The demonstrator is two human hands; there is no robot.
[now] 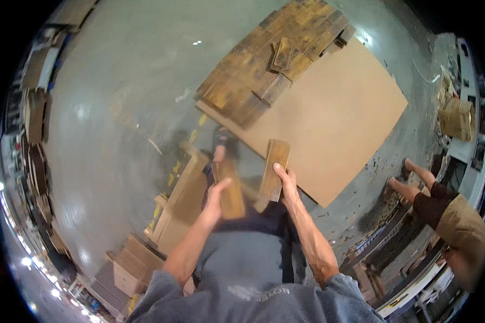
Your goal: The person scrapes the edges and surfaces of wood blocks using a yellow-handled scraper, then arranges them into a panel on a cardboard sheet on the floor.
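Observation:
A brown wooden block (231, 196) is gripped in my left hand (216, 195), thumb across its face; it looks slightly smeared by motion. My right hand (286, 180) holds a second wooden block (275, 153) by its right edge, thumb on top. Both blocks are upheld in front of my body, apart from each other. Ahead lies a large tan board (345, 118) on the floor. Rows of similar brown wooden blocks (242, 81) cover its far left side. On top of those rows rest a few loose blocks (283, 54).
Left of my legs stands a wooden frame or box (180, 199), beside yellow floor marks. Stacked boxes (137, 264) are at the lower left. Another person (458, 226) is at the right, near a metal bench (415, 285). A brown bag (457, 118) sits at the far right.

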